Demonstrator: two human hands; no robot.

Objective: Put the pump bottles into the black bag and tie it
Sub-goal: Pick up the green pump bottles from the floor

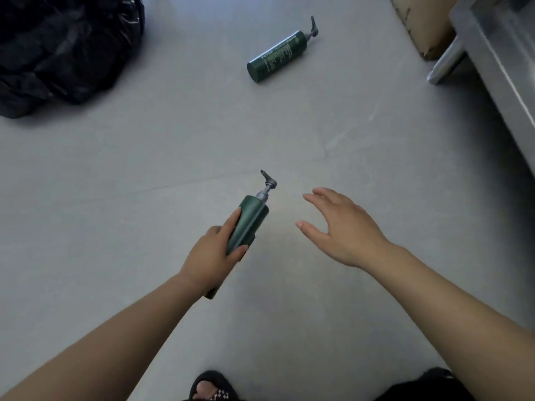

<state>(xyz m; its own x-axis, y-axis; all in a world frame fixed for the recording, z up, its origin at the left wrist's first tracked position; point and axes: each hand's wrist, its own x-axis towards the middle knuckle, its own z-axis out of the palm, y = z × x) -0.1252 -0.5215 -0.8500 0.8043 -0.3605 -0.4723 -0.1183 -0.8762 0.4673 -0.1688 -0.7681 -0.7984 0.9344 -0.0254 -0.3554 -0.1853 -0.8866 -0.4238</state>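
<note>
My left hand [212, 257] grips a dark green pump bottle [251, 219] around its lower body, its grey pump head pointing up and away from me. My right hand [343, 227] hovers to the right of that bottle with fingers spread and nothing in it. A second green pump bottle [276, 57] lies on its side on the grey floor farther ahead, pump end toward the upper right. The black bag [63, 50] sits crumpled on the floor at the upper left, partly cut off by the frame.
A metal frame with a leg [445, 65] runs along the right edge, with a worn brown box [419, 27] behind it. A foot in a black sandal [210, 387] shows at the bottom. Grey floor [144, 157] spreads between the bag and the bottles.
</note>
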